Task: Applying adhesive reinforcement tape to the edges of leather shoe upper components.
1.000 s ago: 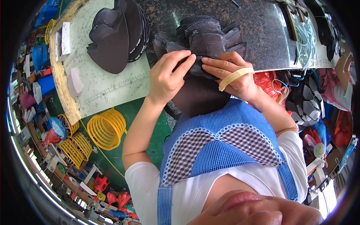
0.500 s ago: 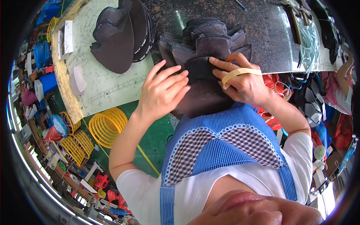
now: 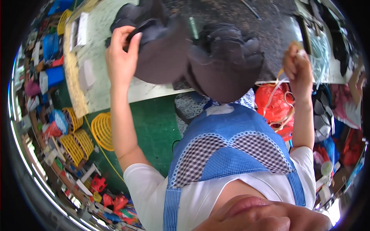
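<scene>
Dark brown shaped sheet pieces, soft-looking like leather or foam, lie in a left pile (image 3: 165, 61) and a middle pile (image 3: 227, 81) on the work table. My left hand (image 3: 123, 57) is closed on the edge of a dark brown piece at the left pile, thumb and fingers pinching it. Motion blurs that piece, and its far outline merges with the pile. My right hand (image 3: 298, 65) is raised off to the right, away from the piles, its fingers bent together around a narrow beige strip (image 3: 280, 73). Part of the strip hangs beside the hand; its fingertips are blurred.
A red plastic bag (image 3: 271, 102) with beige strips hangs below the table's front edge. Pale cords (image 3: 320, 50) lie at the right, and a pen-like stick (image 3: 251, 9) lies at the back. Yellow baskets (image 3: 102, 131) stand on the green floor at the left.
My left hand has moved left from the middle pile and taken hold of a piece. My right hand has lifted away to the right with the beige strip. The middle pile's outline has changed.
</scene>
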The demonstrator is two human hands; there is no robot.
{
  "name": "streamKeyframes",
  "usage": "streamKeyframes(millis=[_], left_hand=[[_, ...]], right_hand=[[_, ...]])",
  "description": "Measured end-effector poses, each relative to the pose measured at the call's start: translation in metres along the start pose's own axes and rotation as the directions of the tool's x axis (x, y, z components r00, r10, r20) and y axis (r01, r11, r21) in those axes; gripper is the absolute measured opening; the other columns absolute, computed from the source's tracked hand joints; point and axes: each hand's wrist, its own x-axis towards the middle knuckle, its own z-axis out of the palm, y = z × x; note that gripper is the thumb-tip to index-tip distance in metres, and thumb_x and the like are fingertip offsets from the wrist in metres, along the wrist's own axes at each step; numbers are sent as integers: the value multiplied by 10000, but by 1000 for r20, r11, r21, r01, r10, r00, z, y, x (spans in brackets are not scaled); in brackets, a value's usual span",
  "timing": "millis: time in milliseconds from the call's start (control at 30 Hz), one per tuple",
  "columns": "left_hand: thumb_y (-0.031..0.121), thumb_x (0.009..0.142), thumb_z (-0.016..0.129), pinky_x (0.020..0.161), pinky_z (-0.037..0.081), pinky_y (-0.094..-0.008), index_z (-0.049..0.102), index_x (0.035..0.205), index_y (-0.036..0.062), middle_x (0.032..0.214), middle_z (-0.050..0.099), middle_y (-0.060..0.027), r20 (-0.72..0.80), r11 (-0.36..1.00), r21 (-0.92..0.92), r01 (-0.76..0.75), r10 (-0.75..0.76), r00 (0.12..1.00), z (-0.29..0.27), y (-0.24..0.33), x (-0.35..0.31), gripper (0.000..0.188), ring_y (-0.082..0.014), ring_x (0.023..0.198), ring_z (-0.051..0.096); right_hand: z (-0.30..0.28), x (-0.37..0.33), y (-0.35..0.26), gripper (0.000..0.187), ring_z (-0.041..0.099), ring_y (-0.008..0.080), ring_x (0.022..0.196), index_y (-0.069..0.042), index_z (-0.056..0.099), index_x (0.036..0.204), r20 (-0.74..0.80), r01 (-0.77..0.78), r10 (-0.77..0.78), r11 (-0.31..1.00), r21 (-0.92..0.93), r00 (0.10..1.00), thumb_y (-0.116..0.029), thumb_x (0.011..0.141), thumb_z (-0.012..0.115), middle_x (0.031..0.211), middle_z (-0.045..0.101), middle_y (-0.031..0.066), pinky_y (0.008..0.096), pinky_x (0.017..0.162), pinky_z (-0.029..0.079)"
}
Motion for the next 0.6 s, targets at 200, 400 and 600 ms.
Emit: streamKeyframes(millis=[200, 400, 600], left_hand=[[112, 805, 799, 876, 533, -376, 699, 1184, 76, 1111, 650, -78, 199, 808, -14, -589, 579, 790, 82, 70, -20, 393, -255, 1004, 643], [-51, 795, 700, 886, 534, -382, 605, 907, 35, 1069, 664, -84, 205, 717, -351, -602, 686, 698, 102, 71, -39, 170, -277, 994, 673], [-46, 870, 681, 753, 532, -318, 429, 1400, 73, 1016, 733, -123, 623, 837, -504, 213, 181, 761, 85, 86, -43, 600, -205, 831, 705]], right_hand=[[12, -7, -4, 375, 281, 45, 549, -90, 464, 889, 45, -184, 183, 983, 27, 982, -408, 1080, 411, 669, 350, -43, 204, 492, 227], [-2, -7, -16, 291, 499, 45, 676, 5, 545, 721, -46, 261, -453, 589, -765, 890, -108, 970, 648, 935, 615, 94, 223, 583, 403], [15, -8, -33, 134, 614, 65, 612, -16, 652, 919, 310, -22, 72, 987, -161, 948, -135, 976, 636, 897, 712, 107, 187, 576, 471]])
